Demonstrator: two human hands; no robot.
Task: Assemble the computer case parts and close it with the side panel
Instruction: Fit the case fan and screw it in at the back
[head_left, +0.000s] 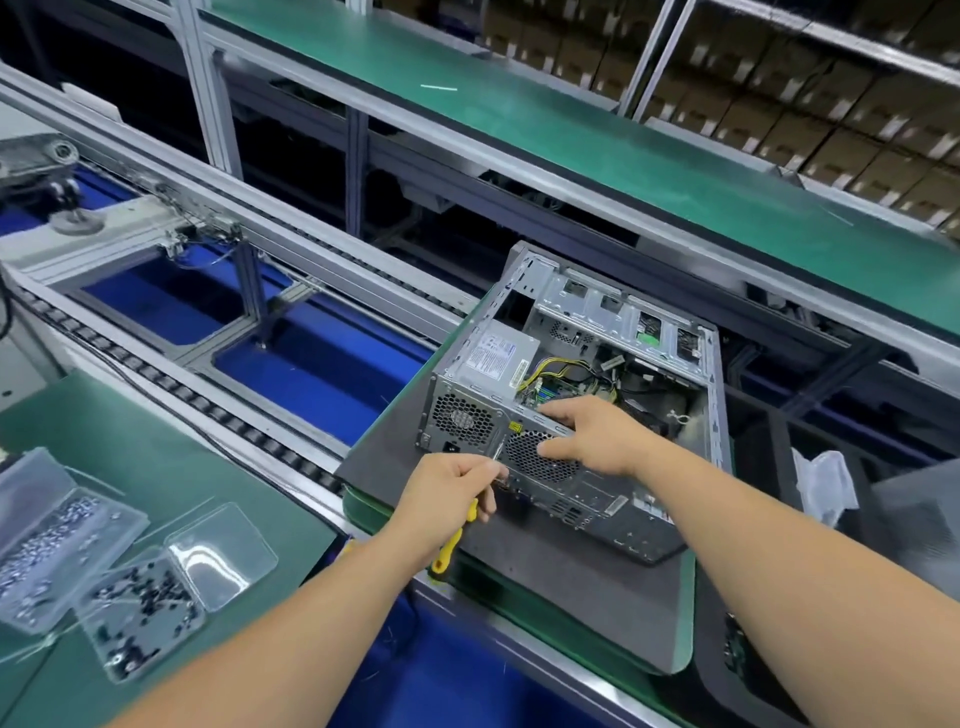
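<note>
The computer case (576, 410) lies on its side on a dark foam mat (571, 582), open face up, so the side panel is not on yet and I can't spot that panel anywhere in view. Inside, the power supply (501, 356) sits in its corner, yellow and black cables (566, 371) run across the board, and the drive bays (623, 312) look bare. The left hand (457, 491) grips a yellow-handled screwdriver (454, 545), fingers curled tight round it, tip up against the rear panel beside the fan grille (540, 457). The right hand (592, 434) rests on the case's top rear edge, fingers spread fairly wide and thumb down by the grille, steadying rather than gripping. My read: we're mid-task, fastening something at the back, with closing up left to do. The mat sits on a green pallet on the desk, beside a roller conveyor (171, 374). To the left, 3 clear plastic trays (135, 613) hold small screws. Beyond, a long green shelf (571, 130) and stacked cardboard boxes (779, 104).
</note>
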